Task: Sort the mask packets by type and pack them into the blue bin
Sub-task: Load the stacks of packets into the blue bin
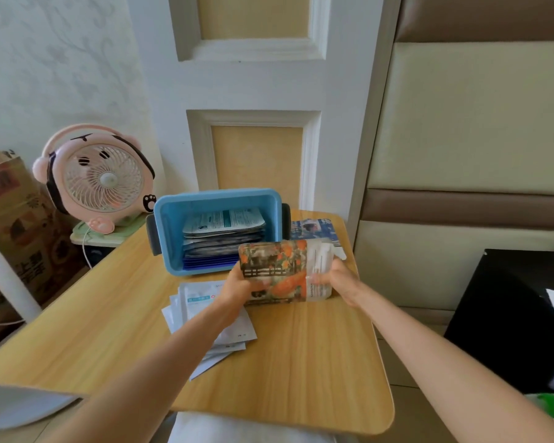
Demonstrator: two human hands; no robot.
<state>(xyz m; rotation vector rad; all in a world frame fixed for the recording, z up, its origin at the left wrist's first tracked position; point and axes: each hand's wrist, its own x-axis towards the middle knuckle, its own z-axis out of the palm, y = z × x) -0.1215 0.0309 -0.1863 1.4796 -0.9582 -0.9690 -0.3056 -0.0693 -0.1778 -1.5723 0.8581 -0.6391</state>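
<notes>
Floral mask packets [275, 266]: one stack, gripped between left hand [237, 287], right hand [339, 282]; one blue bin [218, 195] behind.

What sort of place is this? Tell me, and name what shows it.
Likely a home bedroom: a padded wall panel, a panelled door, and a pink desk fan beside the wooden table with flowered packets over it.

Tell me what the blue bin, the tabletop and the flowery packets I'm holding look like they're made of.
Blue bin: likely moulded plastic, smooth with a soft sheen and a rounded rim.
Tabletop: wood-look surface, probably laminate; the grain is very even and faintly glossy.
Floral packets, gripped by the left hand and right hand: thin printed film or foil, slightly shiny; which one is unclear.
</notes>
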